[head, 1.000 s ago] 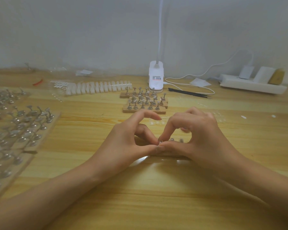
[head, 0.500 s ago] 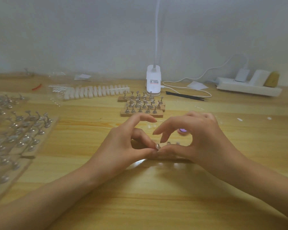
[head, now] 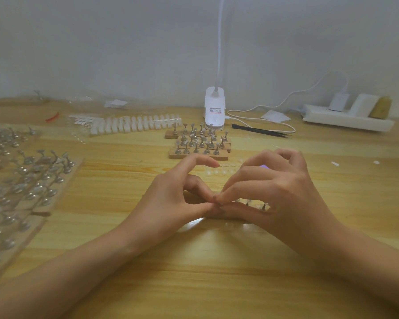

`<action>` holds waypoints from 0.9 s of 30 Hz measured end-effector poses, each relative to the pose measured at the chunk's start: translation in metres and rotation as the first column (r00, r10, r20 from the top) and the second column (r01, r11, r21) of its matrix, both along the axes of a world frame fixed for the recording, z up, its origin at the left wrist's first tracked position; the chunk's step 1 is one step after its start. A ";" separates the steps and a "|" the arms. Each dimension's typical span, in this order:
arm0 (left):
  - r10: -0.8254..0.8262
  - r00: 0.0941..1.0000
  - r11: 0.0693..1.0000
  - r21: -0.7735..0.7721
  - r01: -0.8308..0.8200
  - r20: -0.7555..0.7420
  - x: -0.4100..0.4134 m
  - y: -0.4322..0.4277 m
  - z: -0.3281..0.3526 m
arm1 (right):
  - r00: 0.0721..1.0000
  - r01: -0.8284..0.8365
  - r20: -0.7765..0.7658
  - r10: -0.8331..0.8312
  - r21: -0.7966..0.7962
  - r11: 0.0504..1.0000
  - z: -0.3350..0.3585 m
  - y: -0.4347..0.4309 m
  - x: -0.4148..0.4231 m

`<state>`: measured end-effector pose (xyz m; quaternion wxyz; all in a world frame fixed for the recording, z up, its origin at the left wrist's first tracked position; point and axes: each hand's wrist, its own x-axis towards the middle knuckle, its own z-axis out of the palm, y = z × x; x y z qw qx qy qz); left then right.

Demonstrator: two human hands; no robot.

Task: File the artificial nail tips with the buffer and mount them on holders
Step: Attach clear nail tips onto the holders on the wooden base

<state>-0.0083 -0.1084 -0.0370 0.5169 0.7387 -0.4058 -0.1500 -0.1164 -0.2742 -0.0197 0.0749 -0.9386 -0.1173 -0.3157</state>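
Near the middle of the tabletop [head: 217, 284], toward its near edge, the left hand [head: 177, 199] and the right hand [head: 279, 192] meet fingertip to fingertip over the left end of a wooden holder strip [head: 226, 218]. The left hand pinches there with thumb and middle finger, its forefinger arched up and free. The right hand pinches the same spot with thumb and forefinger, its other fingers curled above. Two small metal holders [head: 247, 204] show on the strip in the gap under the right forefinger. Any nail tip between the fingertips is too small and too covered to make out. A purple bit [head: 263, 166] shows behind the right fingers; I cannot tell whether the hand holds it. Just beyond the hands lies a short row of clear nail tips [head: 219, 172]. Farther back, three wooden blocks of metal holders [head: 198, 143] stand in front of a white lamp base [head: 214, 109] at the far edge. Long rows of white tips [head: 134, 124] lie to the left of those blocks. More holder strips [head: 32, 180] crowd the left edge. Black tweezers [head: 260, 131] lie right of the lamp, and a white power strip [head: 346, 118] sits in the far right corner.
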 end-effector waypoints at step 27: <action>0.109 0.991 0.993 0.046 -0.106 -0.078 0.039 0.021 0.029 | 0.963 0.140 -0.203 -0.179 -0.192 0.971 0.007 -0.100 -0.029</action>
